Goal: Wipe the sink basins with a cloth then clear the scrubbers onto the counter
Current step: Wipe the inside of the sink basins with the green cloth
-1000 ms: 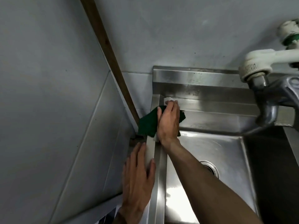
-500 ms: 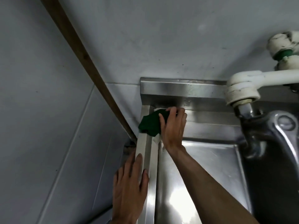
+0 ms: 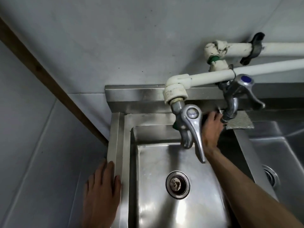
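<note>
Pressing flat-fingered, right hand [image 3: 212, 129] pins the cloth [image 3: 174, 125], probably limp, best palmed centrally; left hand [image 3: 102, 186] lies flat on sink [image 3: 117, 145].

No readable text, label or number; mark on tap cap [image 3: 192, 112] too blurred.

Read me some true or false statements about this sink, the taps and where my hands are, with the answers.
1. The left hand lies flat on the sink rim at the left. True.
2. The right hand is down at the left basin's drain. False: it is up at the back ledge, partly behind the lever tap.
3. A grey scrubber pad lies on the ledge below the blue-capped tap. True.
4. Water streams from the lever tap. False: no stream shows.
</note>
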